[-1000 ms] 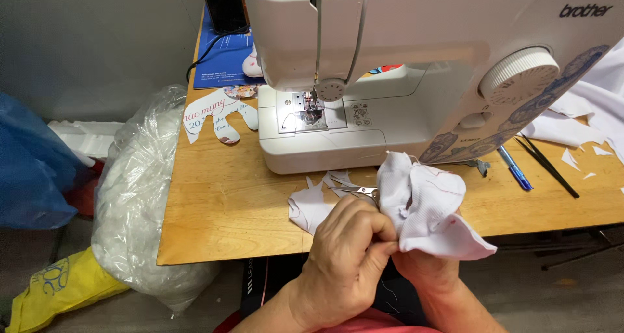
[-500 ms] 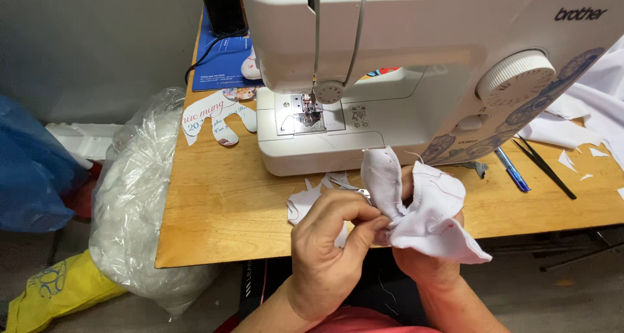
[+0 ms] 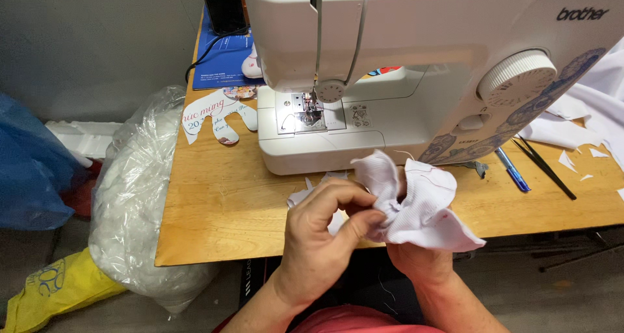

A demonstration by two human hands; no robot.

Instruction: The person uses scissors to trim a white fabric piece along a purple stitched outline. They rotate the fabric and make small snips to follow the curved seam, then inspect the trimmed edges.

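Both hands work a bunched piece of white ribbed cloth [image 3: 419, 206] just in front of the table [image 3: 221, 203] edge, at about 5 o'clock from the sewing machine's needle plate [image 3: 305, 115]. The left hand [image 3: 325, 232] is curled almost shut, thumb and fingers pinching a fold of the cloth at its left side. The right hand [image 3: 419, 261] sits beneath the cloth and is mostly hidden by it; it seems to grip the bundle from below, though the fingers cannot be made out.

The white sewing machine [image 3: 422, 66] fills the table at 12 o'clock. Small white fabric scraps [image 3: 300, 196] lie on the wood behind the left hand. At 3 o'clock lie a blue pen [image 3: 512, 170] and black tweezers [image 3: 545, 169]. At 10 o'clock rests a cut-out paper shape [image 3: 218, 115]. Off the table at 9 o'clock stands a clear plastic bag of stuffing [image 3: 140, 196].
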